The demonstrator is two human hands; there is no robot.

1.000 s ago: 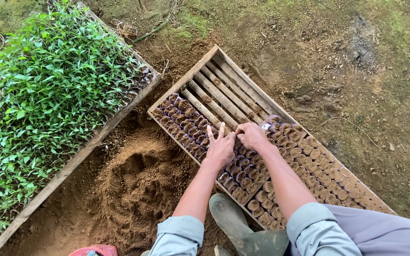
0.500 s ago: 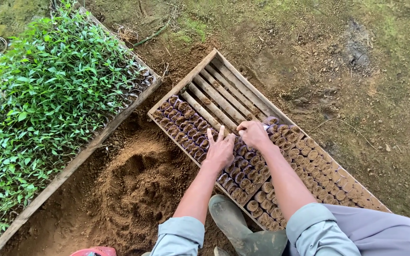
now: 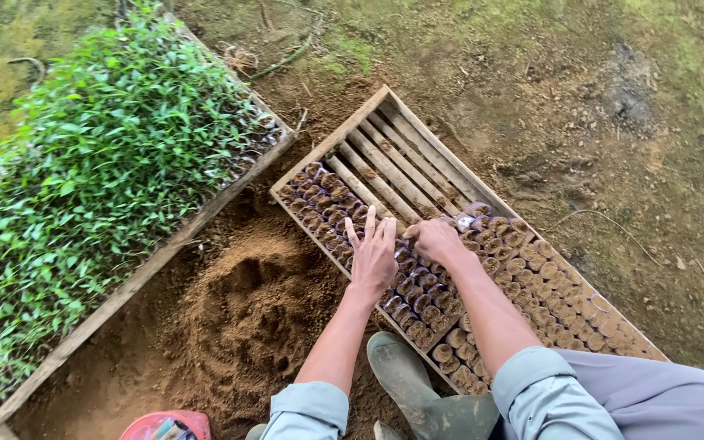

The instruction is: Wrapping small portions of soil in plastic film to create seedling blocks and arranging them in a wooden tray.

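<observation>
Down at the bottom edge, a rubber boot [image 3: 417, 391] sits planted in the dirt, pale blue sleeves either side of it, and a red container [image 3: 165, 425] peeks in at the corner. Just beyond lies a loose mound of brown soil [image 3: 238, 310], heaped against the wooden tray [image 3: 332, 147]. Over the tray now: the left hand [image 3: 374, 253] is spread flat, fingers open, pressing down on the rows of small soil-filled pots [image 3: 417, 293]. Right beside it, the right hand [image 3: 435, 240] is curled, fingers closed around a pot at the edge of the filled rows. The pots pack the near part of the tray; the far end shows bare slats. Off to the left, a second wooden frame brims with green seedlings [image 3: 99, 187], and past everything, bare earth and patchy grass.
</observation>
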